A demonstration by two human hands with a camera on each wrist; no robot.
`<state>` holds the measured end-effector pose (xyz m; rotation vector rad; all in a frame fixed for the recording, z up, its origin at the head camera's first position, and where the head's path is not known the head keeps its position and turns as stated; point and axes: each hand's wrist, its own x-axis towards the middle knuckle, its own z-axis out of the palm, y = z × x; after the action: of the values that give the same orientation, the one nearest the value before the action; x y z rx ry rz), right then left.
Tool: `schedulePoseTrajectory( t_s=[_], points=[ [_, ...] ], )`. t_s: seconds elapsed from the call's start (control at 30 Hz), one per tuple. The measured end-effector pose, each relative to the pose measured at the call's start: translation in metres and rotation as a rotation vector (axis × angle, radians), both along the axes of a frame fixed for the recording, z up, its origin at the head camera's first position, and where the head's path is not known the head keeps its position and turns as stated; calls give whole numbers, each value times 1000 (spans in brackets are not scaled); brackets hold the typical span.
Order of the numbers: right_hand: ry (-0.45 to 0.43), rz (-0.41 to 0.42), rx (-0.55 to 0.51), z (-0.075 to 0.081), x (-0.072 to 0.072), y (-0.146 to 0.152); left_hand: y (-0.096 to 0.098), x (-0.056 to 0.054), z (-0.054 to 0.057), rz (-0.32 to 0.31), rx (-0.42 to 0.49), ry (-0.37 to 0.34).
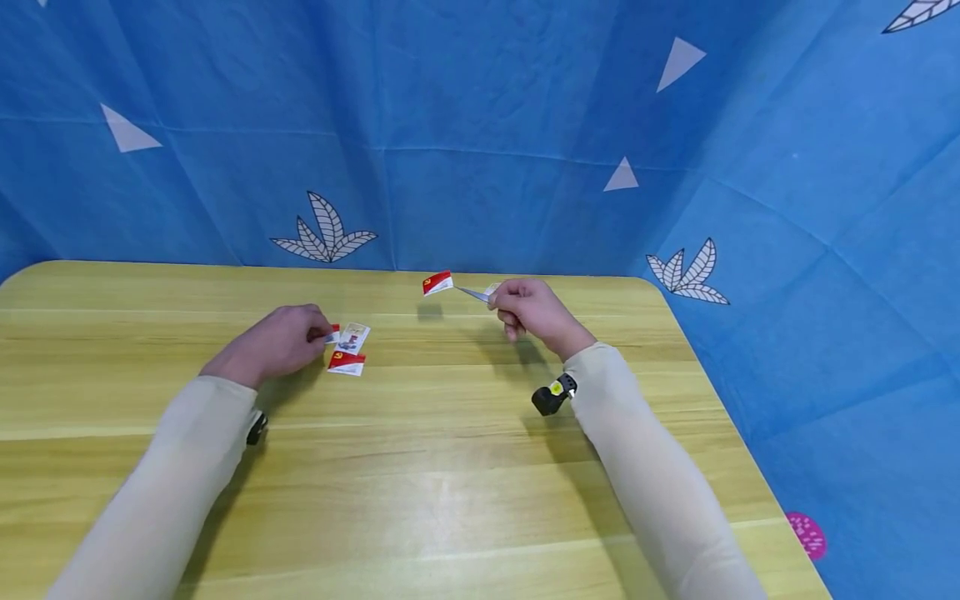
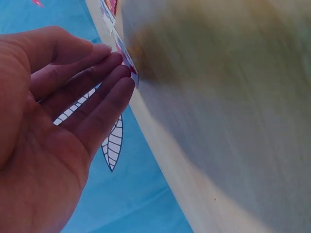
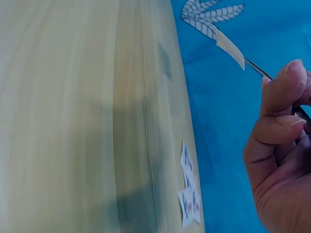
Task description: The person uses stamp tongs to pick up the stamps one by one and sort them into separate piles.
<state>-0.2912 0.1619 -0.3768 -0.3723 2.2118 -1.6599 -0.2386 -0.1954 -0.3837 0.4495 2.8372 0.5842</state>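
Observation:
My right hand grips a pair of thin metal tweezers, pinched between thumb and fingers. At their tip is a small red-and-white card with a yellow emblem, raised above the table and casting a shadow below. In the right wrist view, the same card shows its pale back. My left hand is low over the table at the left, fingers fairly straight and fingertips right at a partly covered card. Beside it lie a white printed card and another red-and-white card, close together.
Several white printed cards lie near the table's far edge by my right hand, mostly hidden behind it in the head view. The wooden table ends at a blue patterned cloth hanging behind and to the right.

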Motion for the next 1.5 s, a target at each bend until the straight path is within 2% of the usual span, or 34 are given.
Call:
schedulePoseTrajectory(
  t_s=[0.13,0.4,0.8,1.5],
  points=[
    [20,-28,20,0,1,13,0,0,1,7,-1,-8],
    [50,-24,13,-3,9,35,-1,1,0,18,7,-22],
    [43,-62,39,-3,28,69,-2,0,-1,8,6,0],
    [31,-133,81,-10,50,141,-7,0,-4,-3,18,13]
  ],
)
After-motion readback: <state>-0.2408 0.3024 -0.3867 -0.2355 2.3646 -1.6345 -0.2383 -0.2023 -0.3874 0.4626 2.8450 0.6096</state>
